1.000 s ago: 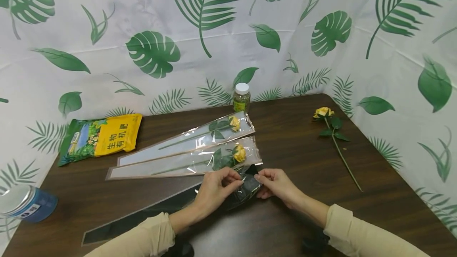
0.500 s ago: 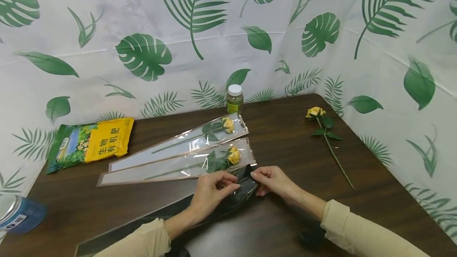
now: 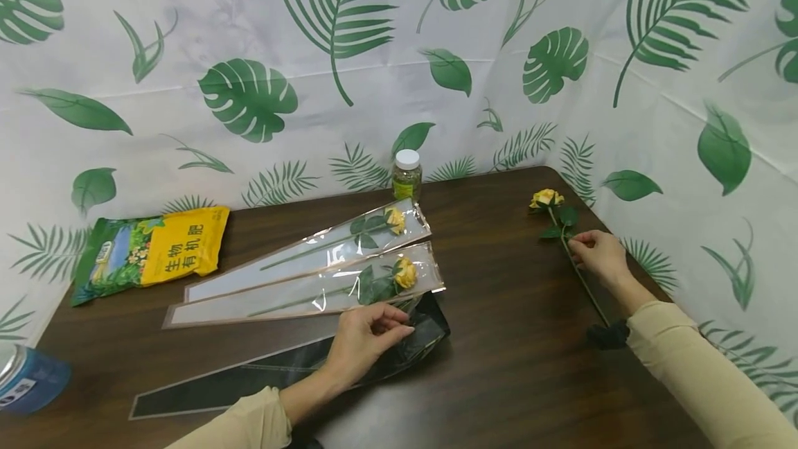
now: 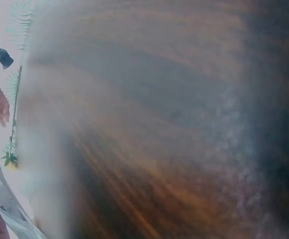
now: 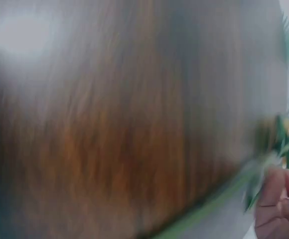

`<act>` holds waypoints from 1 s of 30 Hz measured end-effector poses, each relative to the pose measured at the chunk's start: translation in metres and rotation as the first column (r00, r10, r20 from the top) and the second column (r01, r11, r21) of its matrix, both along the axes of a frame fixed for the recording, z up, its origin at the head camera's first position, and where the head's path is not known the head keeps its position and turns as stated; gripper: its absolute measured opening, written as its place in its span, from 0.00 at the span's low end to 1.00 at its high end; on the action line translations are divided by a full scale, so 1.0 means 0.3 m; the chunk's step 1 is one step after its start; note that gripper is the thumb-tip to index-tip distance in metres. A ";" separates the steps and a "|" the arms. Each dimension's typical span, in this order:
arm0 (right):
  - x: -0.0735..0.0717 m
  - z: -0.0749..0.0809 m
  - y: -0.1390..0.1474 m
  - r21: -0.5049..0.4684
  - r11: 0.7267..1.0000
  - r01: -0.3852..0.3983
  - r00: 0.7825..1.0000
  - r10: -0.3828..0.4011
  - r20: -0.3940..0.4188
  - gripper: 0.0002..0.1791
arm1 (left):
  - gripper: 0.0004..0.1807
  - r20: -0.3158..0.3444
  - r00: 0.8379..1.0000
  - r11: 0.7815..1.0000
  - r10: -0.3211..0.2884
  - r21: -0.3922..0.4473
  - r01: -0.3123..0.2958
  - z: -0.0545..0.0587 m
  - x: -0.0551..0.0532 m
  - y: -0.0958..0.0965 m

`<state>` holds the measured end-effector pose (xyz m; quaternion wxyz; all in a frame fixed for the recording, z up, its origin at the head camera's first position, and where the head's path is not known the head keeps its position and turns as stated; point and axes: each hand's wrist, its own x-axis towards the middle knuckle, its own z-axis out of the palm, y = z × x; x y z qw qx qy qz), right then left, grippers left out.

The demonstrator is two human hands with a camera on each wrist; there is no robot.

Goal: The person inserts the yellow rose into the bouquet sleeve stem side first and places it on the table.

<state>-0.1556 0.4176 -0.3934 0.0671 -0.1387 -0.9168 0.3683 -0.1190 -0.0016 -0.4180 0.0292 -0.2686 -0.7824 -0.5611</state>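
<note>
My left hand [image 3: 368, 338] pinches the upper layer of a black flower sleeve [image 3: 274, 366] with a clear front, near its wide mouth. Clear film [image 4: 15, 219] shows beside my left fingertips in the left wrist view. At the right, my right hand [image 3: 601, 258] is over a yellow rose [image 3: 546, 198] lying on the table, its fingertips by the stem just below the leaves. A narrow gap appears between those fingertips and the stem in the left wrist view. Close to the fingers, the green stem [image 5: 204, 211] runs blurred through the right wrist view.
Two clear-fronted sleeves, an upper one [image 3: 312, 248] and a lower one [image 3: 262, 303], each hold a yellow rose. Behind them stands a white-capped jar [image 3: 407, 175]. A yellow-green fertilizer bag [image 3: 152, 251] and a blue jar [image 3: 31, 380] are at the left of the dark wooden table [image 3: 499, 366].
My right hand has let go of the sleeve's mouth and moved right to the loose rose. My left hand has stayed on the sleeve. The head view has shifted slightly.
</note>
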 end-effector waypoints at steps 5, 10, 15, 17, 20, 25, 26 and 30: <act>-0.004 -0.012 0.048 -0.007 0.999 -0.039 0.985 0.040 0.166 0.20 | 0.06 0.012 1.000 1.000 -0.008 0.005 0.007 0.000 0.003 -0.001; -0.026 -0.020 0.040 -0.086 0.996 -0.028 0.969 0.048 0.242 0.18 | 0.07 0.018 1.000 1.000 -0.008 -0.010 0.008 -0.003 0.008 -0.001; -0.047 -0.024 0.017 -0.378 0.926 0.014 0.946 0.110 0.305 0.18 | 0.06 0.036 0.999 1.000 0.004 -0.020 -0.003 -0.001 0.010 -0.004; -0.053 -0.026 -0.003 -0.501 0.864 0.044 0.942 0.131 0.310 0.16 | 0.06 0.039 0.999 1.000 0.010 -0.023 -0.009 -0.001 0.009 -0.005; -0.056 -0.027 -0.052 -0.650 0.757 0.066 0.948 0.156 0.279 0.10 | 0.06 0.032 0.999 0.999 0.017 -0.029 -0.016 0.001 0.005 -0.005; -0.045 0.009 -0.174 -0.793 0.609 0.010 0.981 0.148 0.125 0.04 | 0.05 0.031 0.999 1.000 0.009 -0.020 -0.009 0.006 -0.003 0.003; -0.042 0.022 -0.200 -0.819 0.574 -0.010 0.987 0.135 0.083 0.04 | 0.06 0.035 0.999 1.000 0.007 -0.015 -0.006 0.006 -0.005 0.006; -0.029 0.076 -0.304 -0.919 0.376 -0.114 0.993 0.060 -0.099 0.07 | 0.05 0.052 0.999 1.000 0.006 -0.004 -0.006 0.007 -0.011 0.012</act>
